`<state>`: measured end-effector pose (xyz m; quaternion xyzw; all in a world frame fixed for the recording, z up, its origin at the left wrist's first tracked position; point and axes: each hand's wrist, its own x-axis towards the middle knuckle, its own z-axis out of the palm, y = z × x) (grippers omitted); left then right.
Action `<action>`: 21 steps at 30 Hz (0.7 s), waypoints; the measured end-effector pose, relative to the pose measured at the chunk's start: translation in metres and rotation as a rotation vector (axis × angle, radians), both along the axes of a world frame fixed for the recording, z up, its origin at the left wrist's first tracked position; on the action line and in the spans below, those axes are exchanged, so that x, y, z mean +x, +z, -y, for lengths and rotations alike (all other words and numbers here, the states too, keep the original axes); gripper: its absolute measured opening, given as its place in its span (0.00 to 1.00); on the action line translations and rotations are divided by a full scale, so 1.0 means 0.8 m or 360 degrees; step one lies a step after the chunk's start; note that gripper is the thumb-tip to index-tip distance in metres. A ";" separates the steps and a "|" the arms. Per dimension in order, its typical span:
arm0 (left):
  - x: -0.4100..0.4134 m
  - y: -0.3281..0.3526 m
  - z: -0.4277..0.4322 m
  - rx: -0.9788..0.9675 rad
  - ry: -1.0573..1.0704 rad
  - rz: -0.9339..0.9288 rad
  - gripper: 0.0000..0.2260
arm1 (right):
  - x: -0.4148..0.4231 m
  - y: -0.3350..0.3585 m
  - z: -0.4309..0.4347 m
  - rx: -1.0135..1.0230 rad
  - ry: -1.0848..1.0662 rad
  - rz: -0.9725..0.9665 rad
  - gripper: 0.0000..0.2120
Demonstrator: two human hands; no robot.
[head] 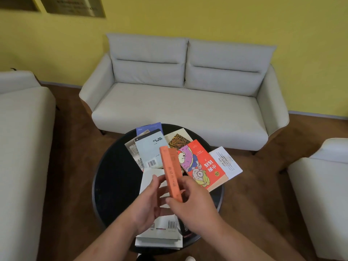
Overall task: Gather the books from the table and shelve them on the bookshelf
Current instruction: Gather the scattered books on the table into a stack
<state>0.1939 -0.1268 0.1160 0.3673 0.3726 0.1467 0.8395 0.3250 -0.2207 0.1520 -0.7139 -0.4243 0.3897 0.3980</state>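
A round black table (113, 178) carries several scattered books. I hold an orange book (170, 170) on edge above them, spine up. My right hand (192, 202) grips its near end. My left hand (148, 202) is at its left side with fingers spread, touching it. Beneath lie a white book (162, 236) at the near edge, a pale blue book (150, 149), a red cartoon-cover book (203, 166), a blue book (150, 128), a cream book with a brown picture (178, 139) and a white text-covered book (227, 162).
A light grey two-seat sofa (184, 102) stands behind the table against a yellow wall. Pale armchairs flank it at the left (22, 138) and right (323, 185). Brown floor surrounds the table. No bookshelf is in view.
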 end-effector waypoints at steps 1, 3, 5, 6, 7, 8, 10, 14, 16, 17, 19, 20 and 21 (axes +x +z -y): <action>-0.004 -0.003 0.000 -0.0073 0.0073 0.0025 0.35 | -0.003 0.001 0.000 0.0013 0.0065 0.0042 0.19; -0.018 -0.010 -0.004 -0.0241 0.0148 0.0102 0.32 | -0.008 -0.004 0.000 0.0001 0.0174 -0.0003 0.17; -0.034 -0.014 -0.010 -0.0375 0.0123 0.0203 0.31 | -0.009 -0.009 -0.001 0.0022 0.0059 -0.0203 0.11; -0.041 -0.017 -0.013 -0.0422 0.0118 0.0228 0.33 | -0.007 -0.009 -0.002 0.0074 -0.0092 -0.0260 0.09; -0.048 -0.021 -0.015 -0.0463 0.0132 0.0226 0.35 | -0.001 -0.012 -0.003 0.0134 -0.0263 -0.0219 0.10; -0.054 -0.026 -0.016 -0.0501 0.0159 0.0211 0.35 | 0.005 -0.014 -0.005 0.0139 -0.0395 -0.0108 0.09; -0.060 -0.030 -0.017 -0.0511 0.0188 0.0144 0.33 | 0.017 -0.016 -0.006 -0.0072 -0.0360 0.0069 0.05; -0.053 -0.027 -0.021 -0.0482 0.0228 0.0013 0.27 | 0.016 -0.041 0.003 -0.0461 -0.0250 -0.0614 0.10; -0.051 -0.025 -0.026 -0.0417 0.0152 -0.0036 0.22 | 0.012 -0.052 0.008 -0.0396 -0.0399 -0.0708 0.09; -0.051 -0.025 -0.026 -0.0360 0.0075 -0.0083 0.20 | 0.011 -0.057 0.011 -0.0349 -0.0488 -0.0754 0.08; -0.055 -0.030 -0.023 -0.0206 -0.0054 -0.0252 0.16 | 0.011 -0.067 0.013 -0.0299 -0.0582 -0.0746 0.09; -0.058 -0.035 -0.021 -0.0118 -0.0086 -0.0345 0.13 | 0.011 -0.073 0.013 -0.0309 -0.0587 -0.0715 0.09; -0.061 -0.040 -0.020 -0.0019 -0.0106 -0.0438 0.10 | 0.011 -0.078 0.013 -0.0329 -0.0584 -0.0699 0.09</action>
